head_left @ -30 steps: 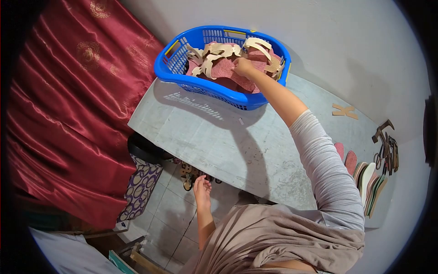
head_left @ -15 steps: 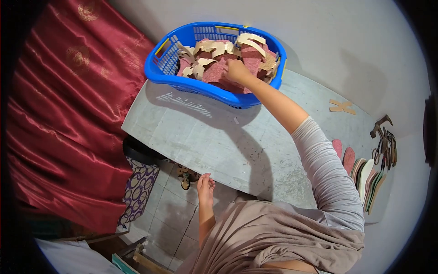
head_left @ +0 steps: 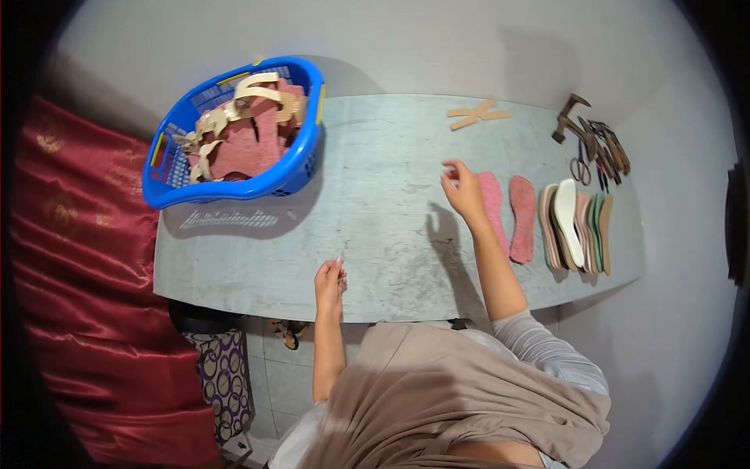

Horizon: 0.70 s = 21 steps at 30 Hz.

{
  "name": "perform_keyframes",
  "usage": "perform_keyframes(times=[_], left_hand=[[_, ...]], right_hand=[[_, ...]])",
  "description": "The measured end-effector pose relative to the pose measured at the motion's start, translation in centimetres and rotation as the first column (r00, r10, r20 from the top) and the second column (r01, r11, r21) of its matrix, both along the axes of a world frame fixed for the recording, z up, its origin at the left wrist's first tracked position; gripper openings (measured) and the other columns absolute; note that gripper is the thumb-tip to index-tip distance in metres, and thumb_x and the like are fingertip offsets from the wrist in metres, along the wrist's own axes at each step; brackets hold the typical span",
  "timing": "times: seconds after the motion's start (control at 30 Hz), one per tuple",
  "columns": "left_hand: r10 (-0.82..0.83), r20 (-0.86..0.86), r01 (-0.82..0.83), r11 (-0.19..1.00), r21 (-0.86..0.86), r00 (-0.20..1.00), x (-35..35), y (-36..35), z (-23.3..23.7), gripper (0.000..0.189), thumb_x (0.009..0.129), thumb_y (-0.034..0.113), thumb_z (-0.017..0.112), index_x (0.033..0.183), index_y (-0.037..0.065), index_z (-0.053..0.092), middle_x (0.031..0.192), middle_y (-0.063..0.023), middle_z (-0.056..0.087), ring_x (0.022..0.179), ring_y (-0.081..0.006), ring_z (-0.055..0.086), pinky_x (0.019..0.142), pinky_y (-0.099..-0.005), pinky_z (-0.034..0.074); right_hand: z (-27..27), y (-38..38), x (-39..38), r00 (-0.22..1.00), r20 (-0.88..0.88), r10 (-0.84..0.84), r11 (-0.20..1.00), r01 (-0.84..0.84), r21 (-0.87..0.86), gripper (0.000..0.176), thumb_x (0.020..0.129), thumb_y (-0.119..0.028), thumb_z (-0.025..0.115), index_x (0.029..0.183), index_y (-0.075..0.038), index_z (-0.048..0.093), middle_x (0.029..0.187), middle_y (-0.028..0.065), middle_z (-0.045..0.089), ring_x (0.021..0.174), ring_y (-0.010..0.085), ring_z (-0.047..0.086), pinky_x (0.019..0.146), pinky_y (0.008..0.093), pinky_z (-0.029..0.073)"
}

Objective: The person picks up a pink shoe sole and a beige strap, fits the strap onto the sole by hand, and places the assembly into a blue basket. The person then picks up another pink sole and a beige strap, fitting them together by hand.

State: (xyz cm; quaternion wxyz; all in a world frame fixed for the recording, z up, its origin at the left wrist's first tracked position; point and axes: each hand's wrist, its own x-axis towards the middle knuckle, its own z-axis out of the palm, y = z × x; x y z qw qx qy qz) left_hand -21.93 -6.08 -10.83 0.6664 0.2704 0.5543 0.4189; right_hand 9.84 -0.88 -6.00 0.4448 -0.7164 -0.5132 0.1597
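Observation:
My right hand (head_left: 464, 190) hovers over the grey table (head_left: 375, 195), fingers apart and holding nothing, just left of a pink sole-shaped piece (head_left: 492, 205). A second, redder piece (head_left: 523, 215) lies to the right of that one. Near the table's front edge is my left hand (head_left: 330, 283), its fingers curled together; whether anything is in them cannot be made out. At the back left stands a blue basket (head_left: 301, 168) heaped with pink soles (head_left: 246, 148) that have cream straps. Neither hand touches it.
Several soles (head_left: 568, 223) in white, green and beige stand in a row at the right. Behind them lie a hammer (head_left: 564, 121), scissors (head_left: 580, 168) and other hand tools. A tan cross-shaped strap (head_left: 476, 115) lies near the wall. A red curtain (head_left: 94, 297) hangs at the left.
My right hand has left the basket and moved right and nearer to me, beside the pink pieces. My left hand has risen over the table edge. The view has turned right.

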Motion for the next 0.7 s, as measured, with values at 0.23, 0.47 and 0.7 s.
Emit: perform_keyframes(times=[0.23,0.47,0.7], left_hand=[[-0.273,0.16,0.271,0.962,0.037,0.949,12.9,-2.0,-1.0,0.012,0.083,0.02,0.056,0.081,0.009,0.052,0.066,0.0015,0.048,0.059,-0.0068,0.046,0.052,-0.0192,0.039],[-0.359,0.215,0.378,0.924,-0.056,0.908,18.7,-5.3,-2.0,0.009,0.083,0.018,0.053,0.082,0.009,0.052,0.066,0.0013,0.05,0.06,-0.007,0.049,0.052,-0.0182,0.039],[-0.184,0.156,0.2,0.975,-0.093,0.97,16.5,-5.3,-3.6,0.011,0.084,0.018,0.053,0.084,0.007,0.053,0.067,0.0002,0.051,0.061,-0.0078,0.049,0.054,-0.0197,0.04]], right_hand=[[-6.6,-11.6,6.6,0.874,0.455,-0.17,0.688,0.436,-0.58,0.06,0.065,-0.03,0.067,0.11,-0.001,0.04,0.108,0.021,0.045,0.1,0.0338,0.048,0.08,0.0434,0.042],[-8.4,-10.1,8.7,0.968,0.25,-0.021,0.832,0.155,-0.532,0.051,0.066,-0.023,0.065,0.106,0.0,0.042,0.1,0.0216,0.051,0.089,0.0366,0.054,0.074,0.0429,0.046],[-6.7,-0.4,14.9,0.967,0.222,0.126,0.895,-0.015,-0.445,0.044,0.068,-0.016,0.059,0.109,-0.006,0.045,0.097,0.0197,0.055,0.089,0.035,0.055,0.074,0.0405,0.045]])
